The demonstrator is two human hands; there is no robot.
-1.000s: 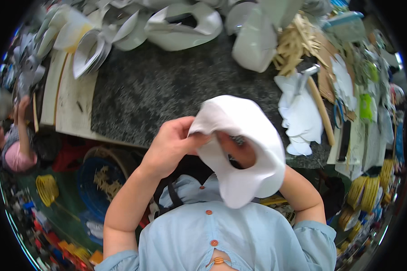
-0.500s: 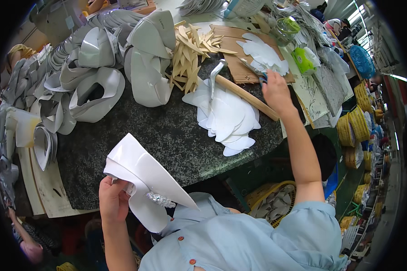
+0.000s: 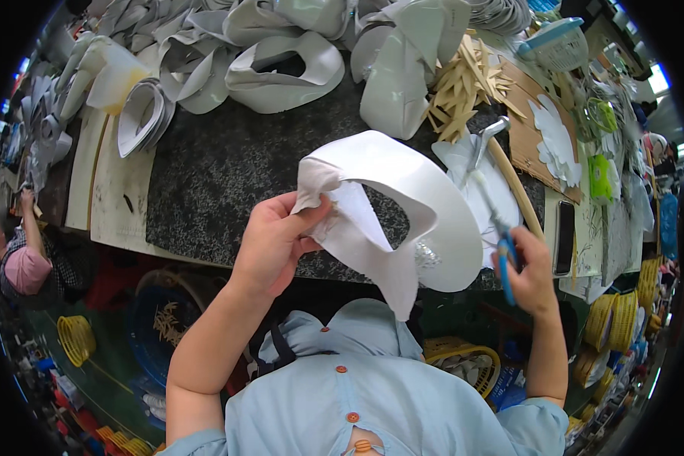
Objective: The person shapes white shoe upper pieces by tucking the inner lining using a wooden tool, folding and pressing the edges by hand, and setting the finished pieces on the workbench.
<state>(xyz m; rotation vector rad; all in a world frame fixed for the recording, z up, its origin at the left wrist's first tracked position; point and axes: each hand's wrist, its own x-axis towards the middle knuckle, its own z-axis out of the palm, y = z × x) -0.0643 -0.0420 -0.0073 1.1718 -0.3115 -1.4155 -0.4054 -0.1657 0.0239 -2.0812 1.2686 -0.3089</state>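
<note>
My left hand (image 3: 275,247) pinches one end of a glossy white shoe upper (image 3: 384,158), a curved piece with a wide opening. A cluster of clear beads (image 3: 427,256) sits on its right side, and pale lining shows inside. In my right hand (image 3: 537,277) is a pair of scissors with blue handles (image 3: 508,262); the blades point up and left, close to the upper's right edge, and look blurred. Behind the scissors, a stack of white cut pieces (image 3: 501,199) lies on the dark work surface (image 3: 205,178).
A hammer (image 3: 515,182) lies across the white stack, beside a phone (image 3: 564,237). Farther back are cream pointed strips (image 3: 457,95), cardboard (image 3: 523,144) with more white pieces, and several piled uppers (image 3: 287,80). A person (image 3: 27,267) works at far left. Below stand a blue basin (image 3: 146,323) and yellow basket (image 3: 495,365).
My right hand has come back from the cardboard toward me, bringing the scissors. My left hand has raised and turned the upper, so its opening now shows. The view has swung left.
</note>
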